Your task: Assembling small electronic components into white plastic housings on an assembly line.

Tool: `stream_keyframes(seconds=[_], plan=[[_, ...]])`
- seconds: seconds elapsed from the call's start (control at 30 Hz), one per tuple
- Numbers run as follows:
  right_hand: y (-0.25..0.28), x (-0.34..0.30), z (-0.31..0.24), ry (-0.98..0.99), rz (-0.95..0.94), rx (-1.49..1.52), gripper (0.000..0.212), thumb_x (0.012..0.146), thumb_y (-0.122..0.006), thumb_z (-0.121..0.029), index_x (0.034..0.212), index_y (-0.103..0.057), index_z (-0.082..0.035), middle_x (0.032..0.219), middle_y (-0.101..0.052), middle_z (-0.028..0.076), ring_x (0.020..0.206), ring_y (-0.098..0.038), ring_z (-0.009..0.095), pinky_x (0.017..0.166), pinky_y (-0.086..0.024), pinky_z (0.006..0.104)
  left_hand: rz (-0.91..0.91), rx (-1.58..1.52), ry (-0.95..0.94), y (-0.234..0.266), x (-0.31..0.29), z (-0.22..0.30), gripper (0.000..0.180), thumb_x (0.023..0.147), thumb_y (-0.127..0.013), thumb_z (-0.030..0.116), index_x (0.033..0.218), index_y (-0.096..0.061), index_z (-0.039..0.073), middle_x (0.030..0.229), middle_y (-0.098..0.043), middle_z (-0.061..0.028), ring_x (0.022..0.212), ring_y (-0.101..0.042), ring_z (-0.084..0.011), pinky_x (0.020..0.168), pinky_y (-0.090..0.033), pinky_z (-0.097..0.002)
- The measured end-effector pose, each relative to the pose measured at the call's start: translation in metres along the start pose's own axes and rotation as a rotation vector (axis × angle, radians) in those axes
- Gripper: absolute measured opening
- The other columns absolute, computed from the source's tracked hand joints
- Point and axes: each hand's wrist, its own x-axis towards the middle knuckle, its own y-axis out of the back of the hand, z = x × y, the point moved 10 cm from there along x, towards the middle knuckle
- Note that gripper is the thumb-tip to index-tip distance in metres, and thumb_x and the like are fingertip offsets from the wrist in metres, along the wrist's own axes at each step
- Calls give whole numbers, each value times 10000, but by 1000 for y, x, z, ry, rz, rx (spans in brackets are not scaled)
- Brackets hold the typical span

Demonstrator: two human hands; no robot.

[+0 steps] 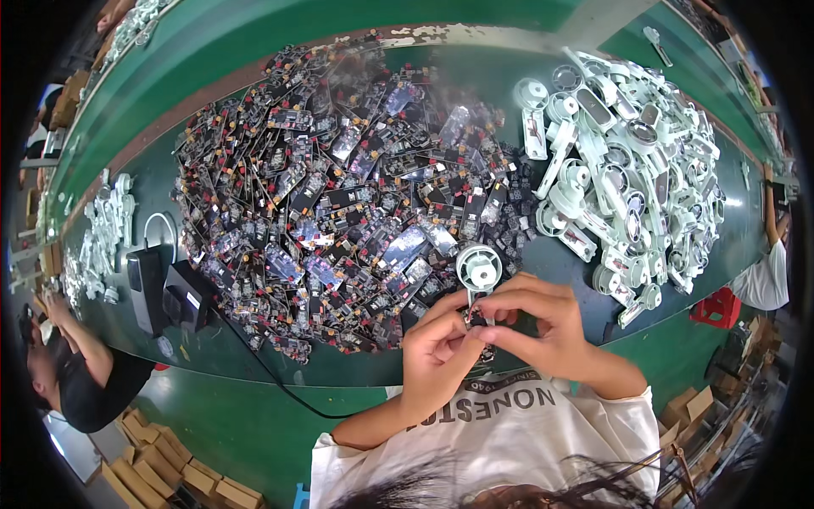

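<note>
A white handheld-fan housing (479, 268), with a round open frame and a hub in the middle, stands upright above my fingers at the table's near edge. My left hand (439, 346) is closed around the handle below the round head. From the other side my right hand (543, 327) pinches thumb and fingers together at the same handle, over a small dark part (477, 317). My fingers mostly hide this part, so its kind is unclear. Just beyond my hands lies a wide heap of small circuit boards (339, 199) with dark, red and orange components.
Many white fan housings (623, 178) are piled on the right of the green table (381, 371). Small black square parts (515, 222) lie between the heaps. A black device (188, 295) with a cable stands at left, near more white parts (106, 225). Another person (85, 365) sits far left.
</note>
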Motion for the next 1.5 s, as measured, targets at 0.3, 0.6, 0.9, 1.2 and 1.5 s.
stream_keyframes(seconds=[0.3, 0.6, 0.9, 1.2, 1.5], plan=[[-12, -19, 59, -604, -5, 700, 68, 844, -672, 1, 908, -649, -2, 829, -658, 20, 707, -579, 48, 616, -452, 190, -36, -232, 201, -4, -1, -14, 266, 884, -533, -96, 1083, -386, 1, 1248, -507, -179, 1027, -625, -197, 857, -573, -359], [18, -8, 11, -60, 191, 162, 219, 781, -722, 23, 997, -724, -13, 834, -659, 60, 701, -584, 102, 592, -444, 224, -93, -261, 293, -15, -1, -12, 637, 918, -500, -76, 1474, -214, 47, 1293, -520, -194, 1045, -632, -225, 820, -596, -345], [13, 3, -30, 334, 134, -218, 203, 699, -771, -7, 896, -736, -41, 836, -630, 23, 702, -547, 168, 599, -422, 276, -165, -617, 277, -16, -1, -20, 612, 923, -511, -61, 1466, -241, 28, 1241, -574, -193, 1139, -581, -262, 885, -565, -445], [13, 4, -38, 348, 137, -257, 199, 708, -771, -3, 893, -731, -66, 910, -571, 59, 789, -548, 181, 639, -456, 281, -143, -375, 198, -15, 2, -9, 644, 911, -545, -62, 1466, -231, 23, 1245, -567, -220, 1142, -579, -267, 868, -573, -416], [14, 12, -8, 182, 36, 160, 181, 737, -750, 6, 902, -737, -68, 1025, -450, 77, 846, -513, 181, 699, -445, 281, -68, -136, 26, -11, 6, 4, 594, 883, -583, -84, 1398, -296, -16, 1128, -627, -200, 1011, -653, -276, 777, -598, -337]])
